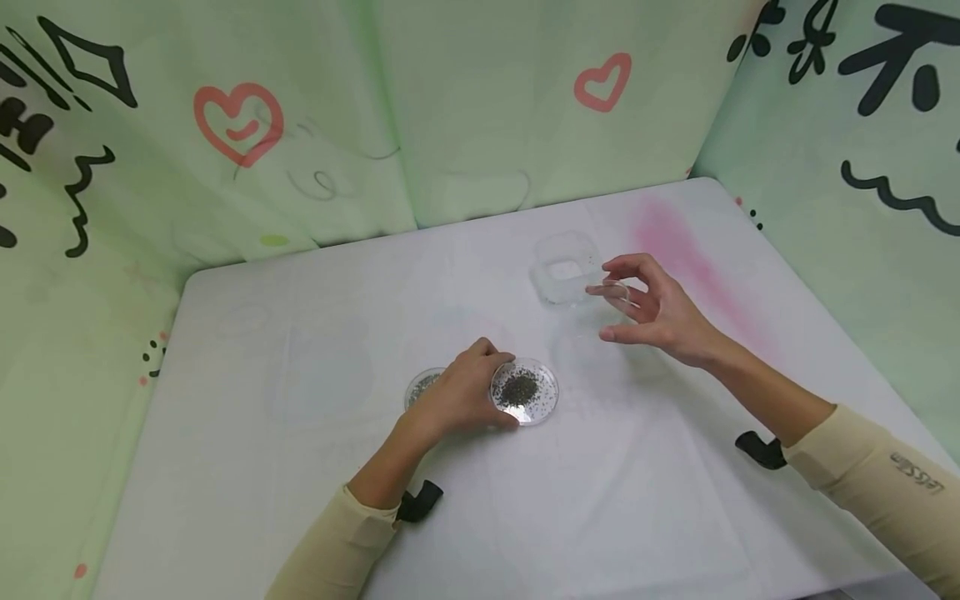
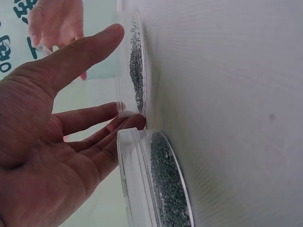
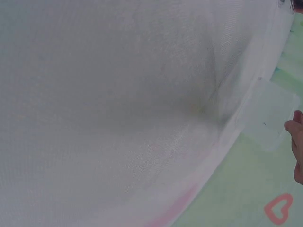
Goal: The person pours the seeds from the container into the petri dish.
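My left hand (image 1: pixel 468 387) holds a clear round petri dish (image 1: pixel 546 392) by its sides, thumb at the near edge and fingers at the far edge. Dark granules (image 1: pixel 519 388) are heaped and scattered in it. Partly hidden behind that hand is a second petri dish (image 2: pixel 137 175), covered and holding more dark granules. Farther right, my right hand (image 1: pixel 656 312) is raised above the table with bent fingers, holding a thin clear round lid (image 1: pixel 617 290); its outline is faint. The right wrist view catches only some of its fingers (image 3: pixel 296 142) at the edge.
A clear plastic box (image 1: pixel 546 290) stands at the back of the white-covered table (image 1: pixel 315 492), just left of the right hand. Green curtains (image 1: pixel 480 100) with drawn hearts and black marks close off the back and sides. A pink stain (image 1: pixel 690 258) marks the cloth.
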Tool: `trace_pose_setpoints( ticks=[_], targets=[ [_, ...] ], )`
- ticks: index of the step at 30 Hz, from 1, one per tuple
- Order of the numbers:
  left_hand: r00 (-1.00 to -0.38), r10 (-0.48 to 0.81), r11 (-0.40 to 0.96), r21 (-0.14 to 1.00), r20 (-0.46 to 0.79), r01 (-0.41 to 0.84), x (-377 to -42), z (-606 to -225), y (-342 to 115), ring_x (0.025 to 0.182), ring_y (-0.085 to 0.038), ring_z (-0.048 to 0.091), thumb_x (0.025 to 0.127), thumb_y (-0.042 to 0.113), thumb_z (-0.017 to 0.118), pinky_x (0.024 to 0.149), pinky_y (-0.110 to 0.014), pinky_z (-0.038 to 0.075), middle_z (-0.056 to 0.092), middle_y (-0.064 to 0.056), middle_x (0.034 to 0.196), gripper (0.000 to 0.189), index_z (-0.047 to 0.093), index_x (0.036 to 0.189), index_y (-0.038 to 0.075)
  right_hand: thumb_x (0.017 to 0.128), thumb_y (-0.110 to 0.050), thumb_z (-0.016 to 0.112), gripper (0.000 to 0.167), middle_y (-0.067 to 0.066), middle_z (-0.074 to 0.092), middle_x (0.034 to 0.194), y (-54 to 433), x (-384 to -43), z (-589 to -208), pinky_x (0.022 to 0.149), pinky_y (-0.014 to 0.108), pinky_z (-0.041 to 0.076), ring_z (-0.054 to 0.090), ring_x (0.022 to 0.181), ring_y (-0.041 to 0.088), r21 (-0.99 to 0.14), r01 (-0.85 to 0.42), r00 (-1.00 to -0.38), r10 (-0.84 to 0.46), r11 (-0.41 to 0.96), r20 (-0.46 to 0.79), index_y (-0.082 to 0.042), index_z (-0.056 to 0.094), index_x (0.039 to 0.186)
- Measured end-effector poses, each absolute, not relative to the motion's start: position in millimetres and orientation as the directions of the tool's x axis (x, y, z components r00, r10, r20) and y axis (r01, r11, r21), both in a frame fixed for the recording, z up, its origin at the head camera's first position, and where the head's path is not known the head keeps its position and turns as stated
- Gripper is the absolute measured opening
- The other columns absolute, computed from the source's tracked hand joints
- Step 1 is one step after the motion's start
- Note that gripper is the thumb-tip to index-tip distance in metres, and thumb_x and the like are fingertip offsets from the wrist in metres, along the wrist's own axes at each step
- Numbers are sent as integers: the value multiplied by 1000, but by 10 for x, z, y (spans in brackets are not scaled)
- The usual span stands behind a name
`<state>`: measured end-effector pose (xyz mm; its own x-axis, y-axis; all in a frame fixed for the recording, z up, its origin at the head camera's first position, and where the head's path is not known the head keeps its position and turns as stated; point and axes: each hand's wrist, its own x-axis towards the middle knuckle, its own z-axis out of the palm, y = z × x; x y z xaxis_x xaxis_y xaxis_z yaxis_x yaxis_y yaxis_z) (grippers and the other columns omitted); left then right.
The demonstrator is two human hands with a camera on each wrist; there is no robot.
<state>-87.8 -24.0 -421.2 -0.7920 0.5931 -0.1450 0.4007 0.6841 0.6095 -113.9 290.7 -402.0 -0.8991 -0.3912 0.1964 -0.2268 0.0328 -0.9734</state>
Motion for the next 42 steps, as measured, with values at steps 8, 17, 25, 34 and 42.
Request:
trace_pose_setpoints(
  ticks=[8, 17, 25, 34, 42],
  targets=[
    [-795, 587, 689, 610, -152, 391, -862, -4235, -250, 118, -26, 58, 72, 26, 97, 105, -41, 50, 57, -11, 130, 86, 58, 145, 1, 78, 23, 72, 73, 12, 41, 128, 2862, -1102, -4029, 103, 24, 53, 63, 126, 21, -974, -228, -899, -385, 8, 207, -8, 46, 139],
    [-797, 584, 694, 606, -155, 390, -849, -4234, -257, 117, -24, 58, 72, 26, 97, 105, -40, 50, 57, -10, 129, 87, 58, 146, 1, 75, 22, 76, 72, 5, 47, 135, 2792, -1060, -4052, 103, 24, 53, 54, 118, 19, -961, -252, -893, -410, 112, 186, -4, 47, 136],
    [-799, 578, 695, 613, -165, 375, -872, -4215, -258, 116, -24, 59, 72, 25, 97, 105, -40, 51, 57, -10, 128, 87, 58, 146, 1, 73, -5, 92, 78, 3, 54, 140, 2659, -982, -4090, 105, 34, 50, 55, 122, 23, -763, -455, -834, -520, 460, 184, -13, 59, 143],
    [-799, 577, 711, 584, -167, 391, -884, -4205, -260, 118, -24, 58, 74, 28, 96, 103, -39, 51, 57, -10, 131, 86, 58, 146, 3, 70, -17, 92, 70, -6, 55, 135, 2462, -862, -4231, 104, 47, 42, 48, 129, 17, -638, -525, -781, -617, 563, 98, -19, 63, 134],
    [-786, 598, 688, 603, -158, 402, -885, -4206, -284, 120, -24, 58, 75, 27, 96, 105, -38, 51, 56, -9, 131, 90, 54, 150, 4, 71, -17, 92, 58, -4, 54, 137, 2332, -800, -4290, 105, 50, 43, 43, 131, 18, -633, -565, -743, -660, 530, 110, -21, 65, 123]
  ],
)
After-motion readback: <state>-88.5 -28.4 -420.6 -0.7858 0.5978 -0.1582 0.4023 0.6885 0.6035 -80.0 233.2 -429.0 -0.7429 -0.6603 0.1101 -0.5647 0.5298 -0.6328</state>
